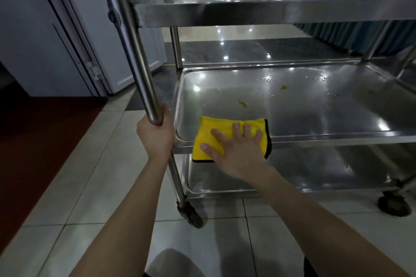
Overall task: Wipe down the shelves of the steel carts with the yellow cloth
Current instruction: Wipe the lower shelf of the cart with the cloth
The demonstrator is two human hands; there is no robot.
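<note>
Left grip (155, 135) clenched round cart's near-left post (135, 51), likely steadying it; right grip (238, 150) flat, unclenched, pressing yellow cloth (207, 132) over near-left rim of middle shelf (315, 108), stains (243, 104) farther in unwiped.

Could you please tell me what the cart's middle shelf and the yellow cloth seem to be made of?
The shiny silver middle shelf looks like polished stainless steel: it mirrors light spots. The folded yellow cloth with dark edging appears to be soft plush microfibre, matte and fuzzy, though the weave is too fine to confirm.
</note>
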